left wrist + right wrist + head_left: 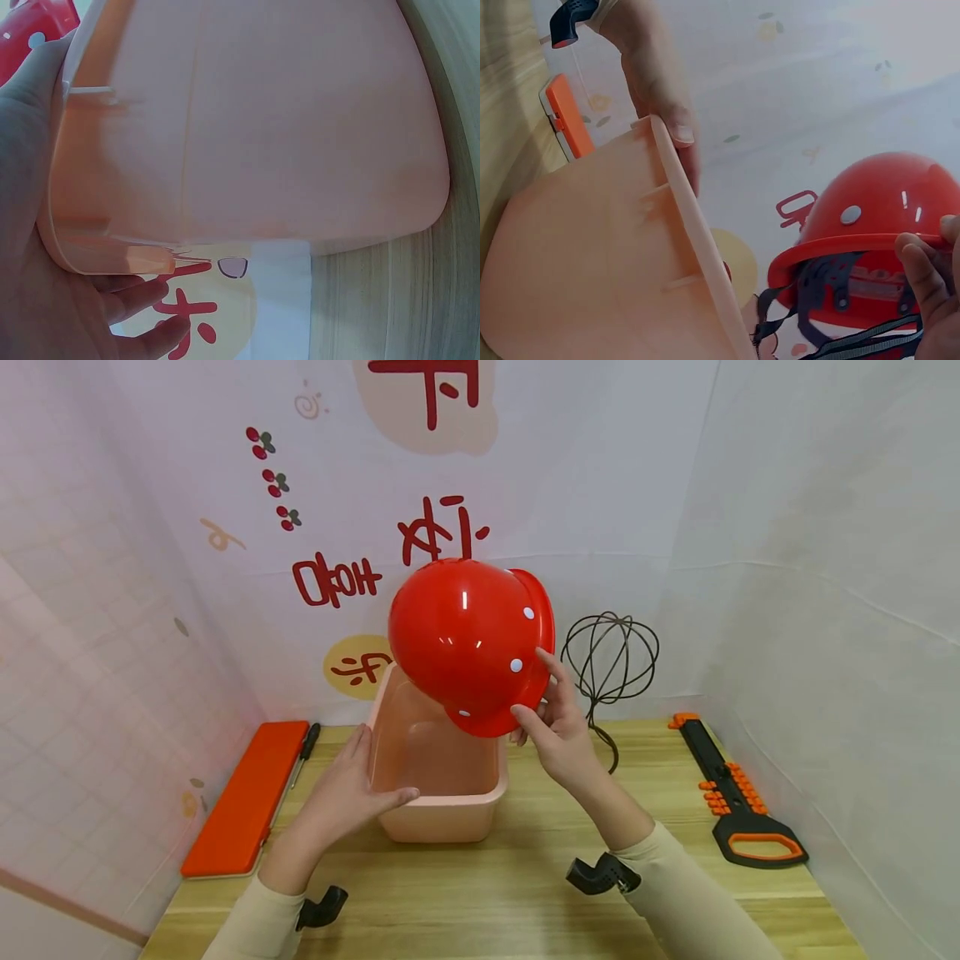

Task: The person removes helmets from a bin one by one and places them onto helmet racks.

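Note:
A red hard hat point(465, 639) with white round studs is held tilted above a pale pink plastic bin point(450, 818). My right hand point(558, 727) pinches its brim between thumb and fingers. Dark straps point(877, 341) hang from inside the hat in the right wrist view. My left hand point(341, 793) rests at the near left corner of the bin. Its thumb lies over the front rim, and its fingers stretch loosely along the outside of the left wall, as the left wrist view shows. The part of the bin's inside seen in the head view is bare.
On the left lie a flat orange case point(247, 802) and a screwdriver point(306, 752). A dark wire whisk-like thing point(611, 664) stands at the back wall. At right lies a long black tool point(723, 785) with orange parts. Walls enclose the wooden table point(480, 893) on three sides.

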`<state>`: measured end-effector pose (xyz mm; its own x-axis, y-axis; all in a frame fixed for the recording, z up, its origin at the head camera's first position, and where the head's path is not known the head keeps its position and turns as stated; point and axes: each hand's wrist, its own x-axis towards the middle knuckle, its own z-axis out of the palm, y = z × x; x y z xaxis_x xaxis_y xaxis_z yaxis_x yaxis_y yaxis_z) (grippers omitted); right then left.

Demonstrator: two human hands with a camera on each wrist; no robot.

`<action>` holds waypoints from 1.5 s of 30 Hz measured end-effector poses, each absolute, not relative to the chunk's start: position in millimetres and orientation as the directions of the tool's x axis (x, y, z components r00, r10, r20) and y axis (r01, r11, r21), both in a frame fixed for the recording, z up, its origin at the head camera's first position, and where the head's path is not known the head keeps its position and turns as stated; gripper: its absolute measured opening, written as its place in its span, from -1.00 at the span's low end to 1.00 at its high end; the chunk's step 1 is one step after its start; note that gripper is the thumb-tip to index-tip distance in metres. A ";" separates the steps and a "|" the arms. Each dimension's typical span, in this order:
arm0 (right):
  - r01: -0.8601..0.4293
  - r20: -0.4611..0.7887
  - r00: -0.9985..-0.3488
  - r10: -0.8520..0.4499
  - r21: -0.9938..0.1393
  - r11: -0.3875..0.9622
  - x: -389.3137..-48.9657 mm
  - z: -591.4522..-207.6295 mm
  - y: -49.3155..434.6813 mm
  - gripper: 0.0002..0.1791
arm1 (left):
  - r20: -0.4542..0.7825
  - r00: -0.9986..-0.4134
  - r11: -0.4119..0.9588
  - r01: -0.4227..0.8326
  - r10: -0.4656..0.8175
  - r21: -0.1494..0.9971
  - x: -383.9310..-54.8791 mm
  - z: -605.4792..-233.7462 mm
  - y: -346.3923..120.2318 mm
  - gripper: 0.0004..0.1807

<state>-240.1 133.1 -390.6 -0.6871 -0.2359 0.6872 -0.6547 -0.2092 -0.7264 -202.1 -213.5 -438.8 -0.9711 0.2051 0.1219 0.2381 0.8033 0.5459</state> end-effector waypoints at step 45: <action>-0.657 0.631 -0.741 0.229 -0.613 -0.440 -272.7 -383.7 218.1 -0.16 | 0.132 -0.978 0.825 0.208 0.163 0.526 -206.5 -433.6 -209.2 0.57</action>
<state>-272.7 218.1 -383.7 -0.7413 0.2285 0.6310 -0.6569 -0.4396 -0.6126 -206.5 -209.2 -433.6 -0.9778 0.1626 0.1321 0.2082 0.8249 0.5256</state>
